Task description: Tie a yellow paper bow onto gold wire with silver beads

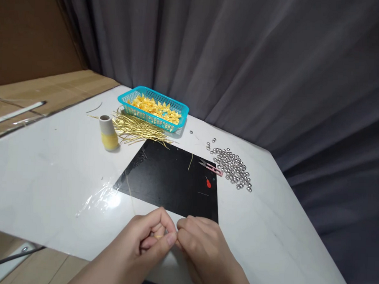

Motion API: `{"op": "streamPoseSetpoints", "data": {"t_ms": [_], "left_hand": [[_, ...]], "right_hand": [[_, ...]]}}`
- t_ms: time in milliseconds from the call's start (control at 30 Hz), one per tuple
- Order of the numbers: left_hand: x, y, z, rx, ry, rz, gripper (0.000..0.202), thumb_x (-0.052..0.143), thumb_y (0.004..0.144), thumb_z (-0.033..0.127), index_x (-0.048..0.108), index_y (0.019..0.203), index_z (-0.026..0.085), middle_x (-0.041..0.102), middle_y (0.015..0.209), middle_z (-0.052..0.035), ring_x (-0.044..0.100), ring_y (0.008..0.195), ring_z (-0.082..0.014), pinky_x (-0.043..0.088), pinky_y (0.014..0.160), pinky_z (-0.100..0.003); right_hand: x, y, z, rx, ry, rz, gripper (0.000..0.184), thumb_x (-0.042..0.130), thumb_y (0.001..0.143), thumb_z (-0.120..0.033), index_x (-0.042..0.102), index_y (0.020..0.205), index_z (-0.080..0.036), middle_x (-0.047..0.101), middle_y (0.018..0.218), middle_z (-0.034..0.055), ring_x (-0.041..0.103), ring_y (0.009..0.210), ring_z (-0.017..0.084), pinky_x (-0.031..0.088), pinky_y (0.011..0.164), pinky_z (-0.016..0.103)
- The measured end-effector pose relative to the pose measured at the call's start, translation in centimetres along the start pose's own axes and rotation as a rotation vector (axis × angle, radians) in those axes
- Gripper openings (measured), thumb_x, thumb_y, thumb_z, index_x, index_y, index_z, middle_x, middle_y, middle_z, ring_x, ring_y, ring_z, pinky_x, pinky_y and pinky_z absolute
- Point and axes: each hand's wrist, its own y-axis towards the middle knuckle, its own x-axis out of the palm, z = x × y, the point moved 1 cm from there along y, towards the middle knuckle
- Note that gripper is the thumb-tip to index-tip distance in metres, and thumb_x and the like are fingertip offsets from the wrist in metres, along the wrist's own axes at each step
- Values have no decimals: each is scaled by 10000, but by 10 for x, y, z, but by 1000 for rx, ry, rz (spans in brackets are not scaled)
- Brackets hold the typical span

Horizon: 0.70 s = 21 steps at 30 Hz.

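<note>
White marble surface stretches before grey curtains. Left to right, you have a yellow-and-grey thread cone, gold strands, a teal basket of folded yellow paper, a black mat, pink snips and silver beads. At the mat's near edge, your left hand and right hand meet, fingers pressed together, pinching a small gold strand.

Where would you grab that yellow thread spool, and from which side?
Probably around the yellow-wound body of the thread spool, coming from the near side. It stands upright, so fingers can wrap its round middle, while the gold strands lying just to its right could get in the way from that side.
</note>
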Motion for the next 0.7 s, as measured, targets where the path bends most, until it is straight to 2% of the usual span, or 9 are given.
{"op": "streamPoseSetpoints", "data": {"t_ms": [100, 300, 467, 633, 700], "left_hand": [[-2, -3, -2, -32, -1, -36, 369, 445, 962, 544, 510, 834, 204, 290, 641, 78, 264, 573, -101, 216, 526, -231], [-1, -5, -2, -4, 55, -53, 357, 435, 967, 531, 516, 838, 208, 297, 629, 80, 271, 575, -106, 226, 535, -230], [1, -9, 9, 83, 101, 43, 311, 462, 944, 465, 535, 789, 206, 303, 603, 78, 282, 554, -110, 218, 527, -238], [-2, -10, 3, 196, 194, -17, 237, 437, 967, 406, 546, 857, 227, 296, 566, 86, 298, 507, -108, 239, 499, -226], [-3, -11, -1, 216, 200, 19, 221, 453, 964, 399, 563, 872, 231, 292, 552, 90, 300, 490, -107, 247, 487, -223]], "right_hand": [[2, -2, 0, 17, 67, 5, 195, 328, 902, -75, 463, 897, -216, 581, 633, -5, 472, 502, 137, 349, 473, 251], [-1, -1, -5, 98, 185, 52, 180, 364, 969, -138, 462, 843, -223, 568, 608, -33, 486, 481, 101, 365, 492, 223], [-8, 2, -11, 188, 261, 46, 213, 381, 990, -178, 459, 797, -225, 540, 590, -50, 468, 466, 82, 384, 531, 221], [-8, 8, -12, 206, 282, 121, 276, 370, 1007, -213, 444, 742, -225, 528, 532, -62, 456, 423, 74, 392, 538, 227], [-5, 13, -11, 194, 280, 132, 300, 359, 1009, -210, 439, 720, -224, 514, 505, -64, 432, 394, 72, 377, 510, 229]]}}
